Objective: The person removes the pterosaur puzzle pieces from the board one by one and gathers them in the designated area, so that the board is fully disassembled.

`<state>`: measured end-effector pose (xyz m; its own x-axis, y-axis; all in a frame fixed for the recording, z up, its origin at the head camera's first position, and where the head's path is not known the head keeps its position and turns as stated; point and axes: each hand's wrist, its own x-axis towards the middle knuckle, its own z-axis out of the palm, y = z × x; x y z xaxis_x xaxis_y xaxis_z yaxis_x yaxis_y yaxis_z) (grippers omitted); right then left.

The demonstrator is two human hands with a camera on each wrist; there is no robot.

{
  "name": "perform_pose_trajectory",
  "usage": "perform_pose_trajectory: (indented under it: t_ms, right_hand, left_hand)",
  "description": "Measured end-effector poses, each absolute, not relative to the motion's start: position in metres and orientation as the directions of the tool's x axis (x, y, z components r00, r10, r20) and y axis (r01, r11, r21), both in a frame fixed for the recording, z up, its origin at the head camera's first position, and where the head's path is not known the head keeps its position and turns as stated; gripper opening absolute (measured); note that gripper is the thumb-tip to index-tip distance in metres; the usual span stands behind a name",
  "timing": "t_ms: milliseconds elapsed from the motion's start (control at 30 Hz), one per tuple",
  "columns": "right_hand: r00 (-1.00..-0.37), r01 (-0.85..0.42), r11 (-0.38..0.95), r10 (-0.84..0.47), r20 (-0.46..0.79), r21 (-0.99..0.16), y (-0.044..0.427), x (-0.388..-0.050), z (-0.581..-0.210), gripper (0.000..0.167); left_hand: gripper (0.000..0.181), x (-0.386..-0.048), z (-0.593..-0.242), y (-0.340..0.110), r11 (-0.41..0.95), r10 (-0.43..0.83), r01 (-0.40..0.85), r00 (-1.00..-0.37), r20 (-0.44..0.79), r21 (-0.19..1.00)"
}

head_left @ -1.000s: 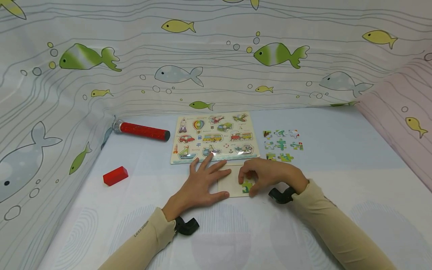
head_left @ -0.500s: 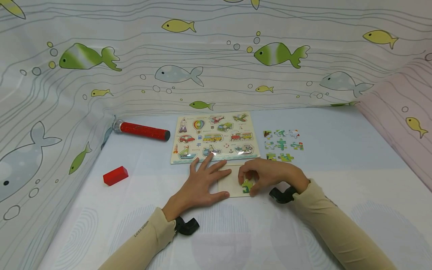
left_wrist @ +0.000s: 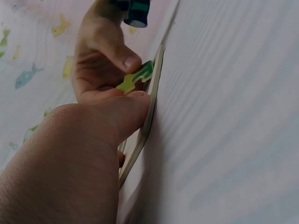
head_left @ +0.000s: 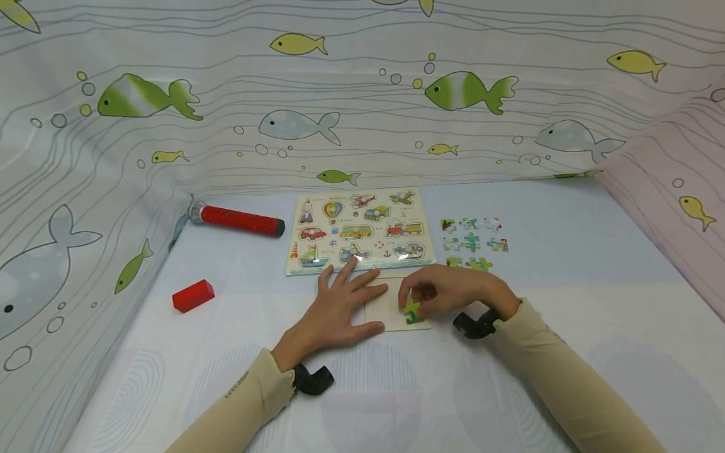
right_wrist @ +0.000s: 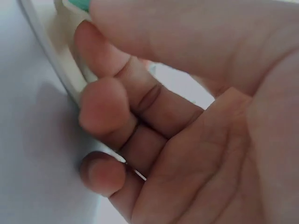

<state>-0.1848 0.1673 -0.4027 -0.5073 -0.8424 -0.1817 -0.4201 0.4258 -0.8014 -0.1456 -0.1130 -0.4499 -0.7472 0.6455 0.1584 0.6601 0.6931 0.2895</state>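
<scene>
A green jigsaw piece (head_left: 413,312) is pinched between the thumb and fingers of my right hand (head_left: 447,289), over the right part of a small pale puzzle tray (head_left: 391,321). In the left wrist view the jigsaw piece (left_wrist: 136,77) tilts up from the tray. With fingers spread, my left hand (head_left: 342,308) rests on the left side of the tray, thumb at its near edge. The right wrist view shows the right hand's curled fingers (right_wrist: 105,105) close up, with only a sliver of the piece at the top.
Behind the tray lies a vehicle peg puzzle board (head_left: 362,229). Several loose jigsaw pieces (head_left: 471,241) sit in rows to its right. A red microphone-shaped tube (head_left: 240,220) lies at the back left, and a red block (head_left: 193,296) is nearer on the left.
The piece in my right hand has turned and shifted slightly, and the right thumb has moved up along it. My left hand stays in place.
</scene>
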Motion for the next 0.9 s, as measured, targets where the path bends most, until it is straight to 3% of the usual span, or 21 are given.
perform_pose_trajectory:
  t_ms: [300, 600, 900]
  right_hand:
    - [-0.524, -0.302, 0.376, -0.833, -0.177, -0.876, 0.184, -0.195, -0.404, 0.023]
    - [-0.632, -0.230, 0.429, -0.748, -0.201, -0.873, 0.221, -0.207, -0.399, 0.021]
    - [-0.699, -0.208, 0.447, -0.690, -0.187, -0.870, 0.256, -0.215, -0.395, 0.024]
  left_hand:
    - [0.068, -0.146, -0.450, -0.113, 0.697, 0.644, 0.655, -0.751, 0.149, 0.291]
    - [0.068, -0.146, -0.452, -0.113, 0.693, 0.648, 0.662, -0.745, 0.157, 0.286]
    - [0.068, -0.145, -0.451, -0.113, 0.692, 0.645, 0.659, -0.748, 0.155, 0.295]
